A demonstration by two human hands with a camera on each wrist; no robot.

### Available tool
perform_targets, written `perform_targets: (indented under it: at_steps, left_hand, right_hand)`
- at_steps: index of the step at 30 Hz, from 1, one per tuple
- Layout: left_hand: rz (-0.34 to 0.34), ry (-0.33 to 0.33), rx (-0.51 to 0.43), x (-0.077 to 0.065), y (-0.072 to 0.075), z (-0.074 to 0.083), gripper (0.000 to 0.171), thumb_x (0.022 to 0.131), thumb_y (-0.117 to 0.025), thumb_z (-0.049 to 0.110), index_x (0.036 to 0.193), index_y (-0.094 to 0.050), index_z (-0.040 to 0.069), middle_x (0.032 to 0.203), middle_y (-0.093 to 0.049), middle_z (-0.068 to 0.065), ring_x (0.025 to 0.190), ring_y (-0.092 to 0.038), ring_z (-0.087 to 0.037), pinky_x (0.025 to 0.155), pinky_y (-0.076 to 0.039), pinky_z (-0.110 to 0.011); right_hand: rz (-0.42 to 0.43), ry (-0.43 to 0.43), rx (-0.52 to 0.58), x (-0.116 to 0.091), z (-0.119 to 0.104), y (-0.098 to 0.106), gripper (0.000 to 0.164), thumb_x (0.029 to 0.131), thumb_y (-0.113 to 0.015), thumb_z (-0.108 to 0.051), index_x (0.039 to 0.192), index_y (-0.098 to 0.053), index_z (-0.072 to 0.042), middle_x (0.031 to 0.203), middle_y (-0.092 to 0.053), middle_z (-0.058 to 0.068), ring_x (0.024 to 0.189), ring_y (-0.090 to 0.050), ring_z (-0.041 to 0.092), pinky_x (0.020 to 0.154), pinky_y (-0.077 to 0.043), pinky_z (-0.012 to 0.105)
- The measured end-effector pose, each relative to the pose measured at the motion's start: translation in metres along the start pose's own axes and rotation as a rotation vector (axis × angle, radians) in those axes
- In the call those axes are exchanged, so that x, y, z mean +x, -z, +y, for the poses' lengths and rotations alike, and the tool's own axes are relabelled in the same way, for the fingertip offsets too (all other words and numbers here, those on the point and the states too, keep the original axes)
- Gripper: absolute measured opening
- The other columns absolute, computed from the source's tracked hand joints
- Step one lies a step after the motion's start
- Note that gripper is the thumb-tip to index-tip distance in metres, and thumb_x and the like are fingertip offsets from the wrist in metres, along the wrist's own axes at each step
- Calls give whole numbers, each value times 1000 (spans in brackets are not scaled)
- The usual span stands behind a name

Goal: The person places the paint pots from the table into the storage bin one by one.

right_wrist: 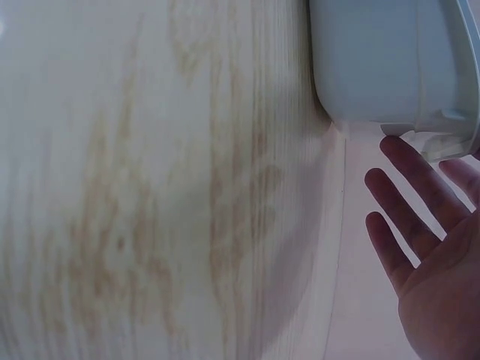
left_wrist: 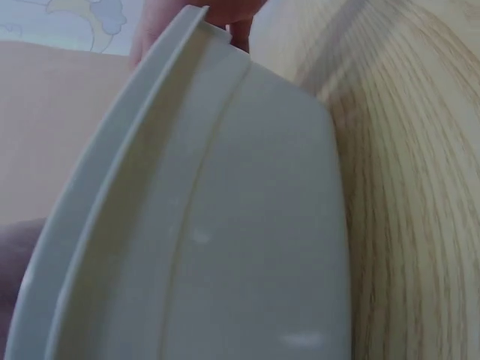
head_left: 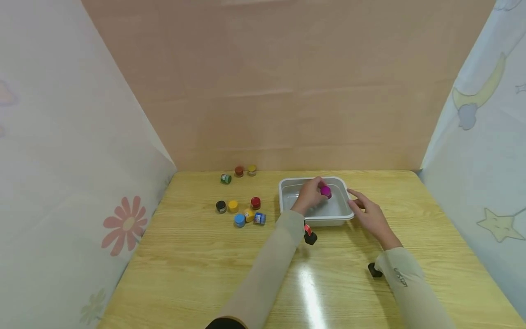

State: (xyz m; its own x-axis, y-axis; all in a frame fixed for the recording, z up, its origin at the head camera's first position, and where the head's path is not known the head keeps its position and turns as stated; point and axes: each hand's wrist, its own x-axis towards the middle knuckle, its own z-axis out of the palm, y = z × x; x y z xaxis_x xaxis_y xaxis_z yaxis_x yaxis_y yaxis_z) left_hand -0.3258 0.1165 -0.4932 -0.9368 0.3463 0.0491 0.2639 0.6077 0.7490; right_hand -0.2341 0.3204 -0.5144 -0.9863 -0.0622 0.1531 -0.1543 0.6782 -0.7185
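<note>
Head view: L hand (head_left: 311, 194) mostly closed, thumb + fingers pinching a jar (head_left: 326, 192); R hand (head_left: 370, 217) open, fingers loosely extended, tips at right rim of tray (head_left: 328, 223). Jar small, magenta lid, held over tray's right half; can't tell if it touches bottom. Tray whitish, rect. w/ rounded corners, on table (head_left: 185, 274). Left of tray, other jars (head_left: 233, 207): 3 far (green tipped over, brownish red, yellow), 6 nearer (black, 2 yellow, red, lt. blue, blue).

L wrist view: tray's outer wall fills most; L hand mostly hidden, grip can't be told there.

R wrist view: R hand w/ fingers spread, by tray's corner.
</note>
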Motion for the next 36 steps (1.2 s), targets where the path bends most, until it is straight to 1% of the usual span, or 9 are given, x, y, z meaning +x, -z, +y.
perform_targets:
  at_steps: [5,7,13,18,25,28,31,36]
  left_hand:
    - [-44,-74,131,0,0,-1,36,88,-83,10,121,-70,14,118,-73,-5,107,-65,-16,91,-49,-21]
    - [-57,-90,152,-1,-1,-1,34,89,-82,11,120,-71,14,120,-73,-6,109,-65,-17,92,-49,-21]
    - [-62,-120,136,0,-4,-3,32,89,-82,9,119,-70,10,119,-73,-8,108,-66,-18,91,-50,-20]
    - [-63,-124,157,0,-5,-4,32,89,-82,11,119,-68,10,118,-73,-7,108,-67,-18,92,-50,-19]
    - [-96,-119,147,1,-5,-3,30,95,-75,12,124,-68,6,118,-71,-9,107,-65,-17,93,-50,-20]
    - [-113,-131,156,1,-5,-3,33,95,-75,10,126,-67,5,121,-71,-9,111,-65,-18,96,-50,-20]
    - [-139,-119,149,1,-6,-3,36,95,-75,9,129,-64,5,127,-71,-9,118,-65,-19,101,-49,-20]
    - [-164,-77,84,-1,-5,-2,40,95,-75,9,132,-62,6,134,-69,-9,125,-63,-19,105,-48,-22]
  right_hand:
    - [-6,-9,2,0,-2,0,56,112,-45,-37,160,-38,-11,130,-66,31,124,-61,51,102,-46,70]
    - [-7,-14,-3,0,-2,1,56,112,-45,-38,160,-38,-10,130,-66,31,124,-61,52,102,-46,70]
    - [-4,-8,-13,0,-4,2,55,112,-45,-37,160,-39,-10,129,-66,32,123,-61,52,101,-46,70]
    - [-10,-8,-6,1,-4,2,55,112,-44,-36,160,-38,-9,129,-66,32,123,-61,52,101,-47,69]
    - [-4,-13,-4,1,-6,3,55,112,-45,-36,160,-38,-10,129,-66,32,123,-61,51,101,-47,69]
    - [-3,-11,-2,0,-5,2,55,112,-46,-35,160,-39,-10,129,-66,31,122,-62,51,100,-48,68]
    - [-5,-9,-2,0,-2,1,54,112,-46,-34,159,-39,-9,128,-67,31,121,-63,50,99,-49,67]
    - [-5,-10,0,1,-1,0,55,112,-46,-35,160,-39,-10,129,-67,31,121,-63,50,98,-51,65]
